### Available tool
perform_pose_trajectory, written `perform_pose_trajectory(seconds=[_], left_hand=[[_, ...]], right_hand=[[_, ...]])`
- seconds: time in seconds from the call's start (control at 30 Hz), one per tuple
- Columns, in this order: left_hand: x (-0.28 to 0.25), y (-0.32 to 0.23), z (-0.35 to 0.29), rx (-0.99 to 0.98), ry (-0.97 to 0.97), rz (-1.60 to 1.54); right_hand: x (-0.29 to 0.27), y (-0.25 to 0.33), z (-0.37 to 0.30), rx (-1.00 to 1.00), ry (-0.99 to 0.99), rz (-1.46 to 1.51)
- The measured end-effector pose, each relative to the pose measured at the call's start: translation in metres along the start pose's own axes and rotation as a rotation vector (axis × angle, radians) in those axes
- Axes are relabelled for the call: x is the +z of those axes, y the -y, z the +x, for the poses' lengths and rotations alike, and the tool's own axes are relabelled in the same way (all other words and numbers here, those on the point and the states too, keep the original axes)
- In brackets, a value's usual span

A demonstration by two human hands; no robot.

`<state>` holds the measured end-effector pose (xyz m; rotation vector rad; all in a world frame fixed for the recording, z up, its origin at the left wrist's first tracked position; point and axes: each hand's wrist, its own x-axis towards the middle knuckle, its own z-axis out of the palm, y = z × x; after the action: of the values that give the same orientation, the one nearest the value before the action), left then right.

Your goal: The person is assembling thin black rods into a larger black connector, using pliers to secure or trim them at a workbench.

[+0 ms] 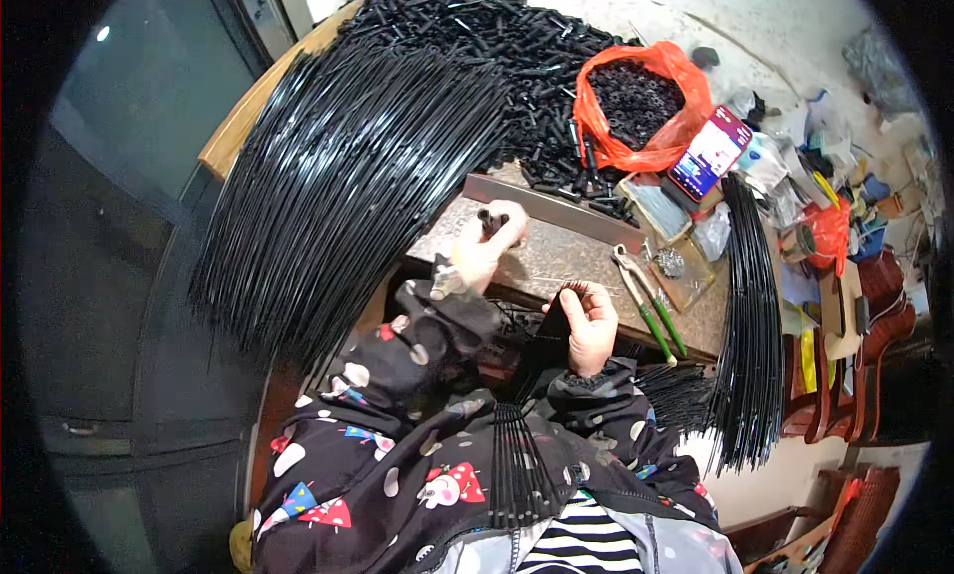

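Observation:
My left hand (489, 244) is closed around a few short black tubular pieces (489, 221), their ends poking out above the fingers. It hovers over the near part of the speckled tabletop (542, 248). To its right, my right hand (588, 330) pinches a fanned bundle of thin black rods (521, 465) near their upper ends. Fine metallic tips stick out past the thumb, and the rods run down across my lap. The two hands are apart.
A large heap of long black rods (348, 166) covers the left side. Behind it lie short black tubes (447, 27) and a red bag (696, 67) of small black parts. A metal strip (556, 212), green-handled pliers (651, 311), a phone (712, 152) and another rod bundle (745, 345) sit rightward.

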<state>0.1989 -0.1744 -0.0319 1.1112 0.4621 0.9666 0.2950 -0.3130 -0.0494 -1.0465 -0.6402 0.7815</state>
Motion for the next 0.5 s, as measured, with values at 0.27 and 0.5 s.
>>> perform_pose_trajectory(seconds=[0.27, 0.5], left_hand=[[0.044, -0.021, -0.003, 0.226, 0.203, -0.025], [-0.015, -0.016, -0.043, -0.444, 0.174, -0.217]], right_hand=[[0.011, 0.001, -0.009, -0.083, 0.017, -0.198], [0.011, -0.004, -0.009, -0.022, -0.054, -0.108]])
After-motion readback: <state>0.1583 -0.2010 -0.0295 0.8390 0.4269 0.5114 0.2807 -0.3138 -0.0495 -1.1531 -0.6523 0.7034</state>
